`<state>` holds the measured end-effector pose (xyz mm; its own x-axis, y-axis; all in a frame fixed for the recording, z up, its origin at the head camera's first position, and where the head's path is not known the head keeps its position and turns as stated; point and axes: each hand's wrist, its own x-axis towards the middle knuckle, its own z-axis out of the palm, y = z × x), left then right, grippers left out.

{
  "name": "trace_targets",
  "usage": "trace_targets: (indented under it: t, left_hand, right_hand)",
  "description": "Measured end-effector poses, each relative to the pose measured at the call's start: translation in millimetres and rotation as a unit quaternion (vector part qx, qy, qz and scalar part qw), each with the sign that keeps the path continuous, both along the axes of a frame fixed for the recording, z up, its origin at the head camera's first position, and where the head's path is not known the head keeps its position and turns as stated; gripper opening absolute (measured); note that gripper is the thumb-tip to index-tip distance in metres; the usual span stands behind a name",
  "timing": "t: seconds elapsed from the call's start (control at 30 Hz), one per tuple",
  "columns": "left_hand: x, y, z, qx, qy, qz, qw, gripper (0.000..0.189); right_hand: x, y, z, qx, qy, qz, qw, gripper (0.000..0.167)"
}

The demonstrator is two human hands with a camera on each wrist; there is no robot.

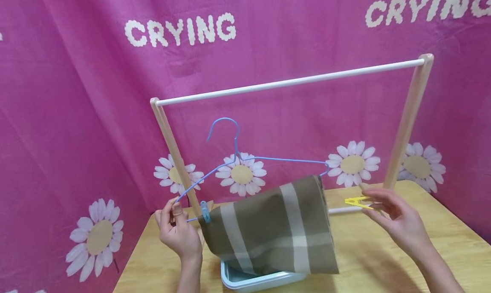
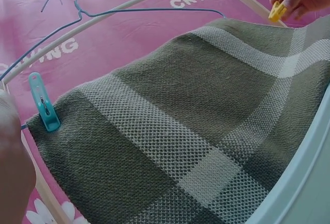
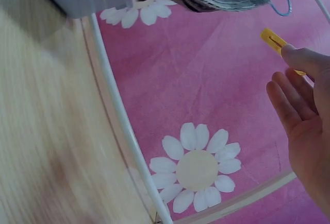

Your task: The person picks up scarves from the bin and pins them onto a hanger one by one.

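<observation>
My left hand (image 1: 180, 233) grips the left end of a blue wire hanger (image 1: 284, 159). A brown cloth with pale stripes (image 1: 268, 225) hangs folded from the hanger's lower bar. At its left corner a teal clothespin (image 2: 45, 103) clips the cloth to the wire. My right hand (image 1: 399, 220) pinches a yellow clothespin (image 1: 356, 202) between thumb and fingers, to the right of the cloth and apart from it. In the right wrist view the layered edge of the cloth shows near the hanger's blue right end (image 3: 285, 2).
A rack with a white top rod (image 1: 291, 82) and wooden posts (image 1: 408, 122) stands behind the hanger, whose hook is off the rod. Under the cloth, a pale blue tub (image 1: 264, 281) sits on the wooden table (image 1: 376, 259). A pink flowered curtain (image 1: 299, 24) hangs behind.
</observation>
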<state>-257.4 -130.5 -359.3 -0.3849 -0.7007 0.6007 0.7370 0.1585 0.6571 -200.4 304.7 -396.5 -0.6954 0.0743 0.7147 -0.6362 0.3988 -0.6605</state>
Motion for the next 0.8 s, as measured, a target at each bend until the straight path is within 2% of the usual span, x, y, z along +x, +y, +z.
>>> trace_targets:
  t: [0.1,0.33,0.47,0.53,0.7,0.8]
  left_hand:
    - [-1.3,0.5,-1.3,0.001,0.004,0.000,1.0000,0.016]
    - [-2.1,2.1,-0.4,-0.004,0.020,0.000,0.9998,0.017]
    - [0.1,4.6,0.6,-0.006,0.023,-0.007,0.9997,0.016]
    - [0.8,5.8,0.8,-0.009,0.021,-0.008,0.9997,0.017]
    - [0.8,4.6,1.3,-0.010,0.015,-0.004,0.9998,0.018]
    - [-0.4,2.6,1.4,-0.009,0.013,-0.008,0.9998,0.019]
  right_hand:
    - [4.2,1.1,2.4,0.001,-0.020,-0.021,0.9996,0.047]
    - [6.2,-4.1,4.8,-0.046,-0.020,0.003,0.9987,0.048]
    - [9.1,-9.4,9.3,-0.041,-0.019,0.001,0.9990,0.052]
    - [10.4,-13.2,11.9,-0.052,-0.013,0.012,0.9985,0.054]
    - [7.2,-26.6,18.0,-0.101,0.020,0.071,0.9921,0.050]
    - [1.5,-33.6,23.7,-0.100,0.026,0.075,0.9918,0.049]
